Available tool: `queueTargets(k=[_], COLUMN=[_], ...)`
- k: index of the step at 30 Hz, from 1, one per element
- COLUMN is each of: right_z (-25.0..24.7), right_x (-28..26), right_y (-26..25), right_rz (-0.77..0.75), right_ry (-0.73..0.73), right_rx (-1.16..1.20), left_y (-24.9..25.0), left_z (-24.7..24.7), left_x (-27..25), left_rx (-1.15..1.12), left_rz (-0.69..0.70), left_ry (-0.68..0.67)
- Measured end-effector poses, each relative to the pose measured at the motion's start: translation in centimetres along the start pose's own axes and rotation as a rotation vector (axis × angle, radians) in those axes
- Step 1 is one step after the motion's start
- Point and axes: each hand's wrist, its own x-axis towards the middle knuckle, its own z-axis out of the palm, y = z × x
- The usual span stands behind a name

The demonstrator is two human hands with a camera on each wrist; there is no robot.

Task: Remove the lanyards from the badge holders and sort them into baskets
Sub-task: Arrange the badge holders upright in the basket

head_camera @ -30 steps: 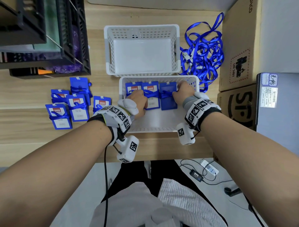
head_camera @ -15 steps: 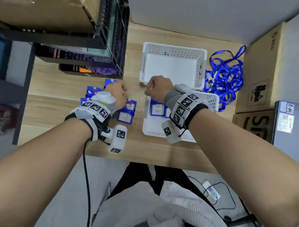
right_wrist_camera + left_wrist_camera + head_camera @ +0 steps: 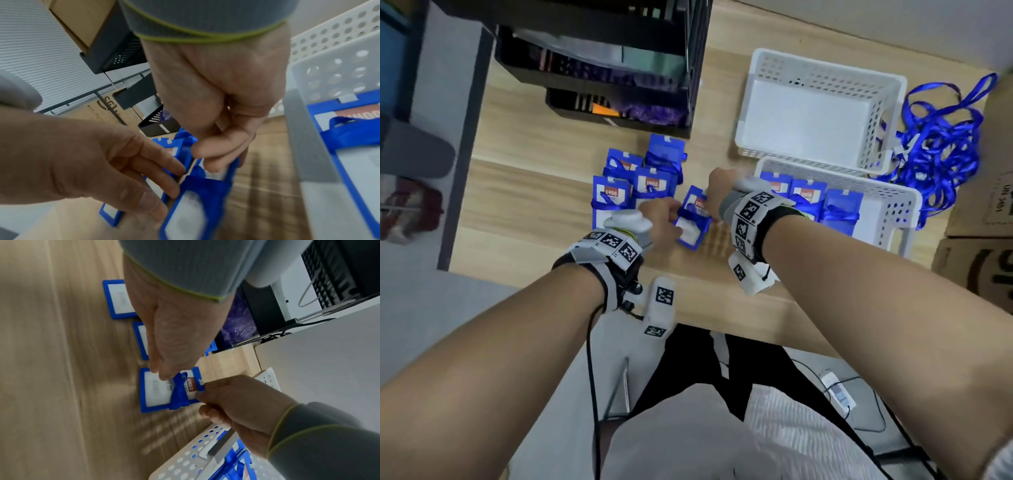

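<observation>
Wooden desk bears a blue badge holder beside the near basket; left hand pinches its wrapped lanyard, right hand apparently nips its top clip.

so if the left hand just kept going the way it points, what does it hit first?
Likely the right hand, just past the badge holder that the left hand already pinches by its wrapped lanyard. Depth is unclear; it might pass beneath toward the near basket.

Bare desk left; badge cluster, near basket flank the hands
</observation>
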Motion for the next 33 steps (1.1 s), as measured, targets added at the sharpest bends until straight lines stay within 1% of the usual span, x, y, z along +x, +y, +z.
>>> queueTargets(k=[3, 5, 6, 8, 10, 12, 13, 15, 17, 19, 21, 23, 24, 26, 28, 29, 31, 33], right_z=[-0.1, -0.6, -1.1, -2.5, -3.5, -3.8, -3.8, -3.4, -2.9, -2.0, -1.0, 0.0, 0.7, 1.7, 3.2, 3.9, 5.1, 5.2], right_x=[-0.1, -0.1, -0.5, -1.7, -3.1, -4.7, -5.6, -7.3, -8.8, -9.5, -9.9, -10.3, -10.5, -10.5, -10.1, -9.8, -8.9, -8.5], right_y=[0.0, 0.9, 1.6, 3.5, 5.5, 7.9, 9.3, 11.8, 14.1, 16.5, 19.3, 22.1, 23.5, 24.8, 25.8, 25.9, 25.8, 25.4], right_rz=[-0.053, -0.106, -0.117, -0.123, -0.128, -0.098, -0.075, -0.058, -0.05, 0.006, 0.111, 0.251, 0.326, 0.457, 0.53, 0.525, 0.482, 0.474], right_ry=[-0.036, -0.013, 0.004, 0.074, 0.145, 0.213, 0.219, 0.172, 0.184, 0.259, 0.345, 0.394, 0.393, 0.35, 0.252, 0.2, 0.142, 0.127], right_rx=[0.048, 0.132, 0.216, 0.467, 0.709, 0.902, 0.968, 1.069, 1.115, 1.116, 1.076, 0.965, 0.886, 0.681, 0.501, 0.455, 0.441, 0.352], left_y=[0.3, 1.0, 1.5, 2.9, 4.4, 6.9, 8.5, 11.4, 14.2, 16.5, 18.5, 19.7, 20.1, 19.8, 20.0, 20.0, 19.7, 19.0], left_z=[0.0, -0.2, -0.4, -0.9, -1.4, -1.6, -1.7, -1.4, -0.6, 0.7, 2.5, 4.2, 5.1, 5.9, 6.7, 7.2, 8.0, 8.8], left_x=[-0.2, -0.7, -0.9, -1.2, -1.2, -1.5, -1.7, -1.8, -2.1, -2.1, -2.2, -1.6, -1.4, -0.7, 0.0, 0.4, 0.9, 1.3], left_rx=[0.076, 0.055, 0.057, 0.038, -0.095, -0.216, -0.252, -0.282, -0.276, -0.297, -0.287, -0.183, -0.1, 0.07, 0.309, 0.44, 0.668, 0.792], left_rz=[0.01, 0.045, 0.073, 0.109, 0.131, 0.179, 0.211, 0.275, 0.319, 0.347, 0.369, 0.399, 0.412, 0.423, 0.431, 0.436, 0.436, 0.431], left_ry=[0.134, 0.172, 0.185, 0.212, 0.211, 0.199, 0.189, 0.174, 0.162, 0.121, 0.099, 0.105, 0.101, 0.089, 0.048, 0.026, 0.026, 0.044])
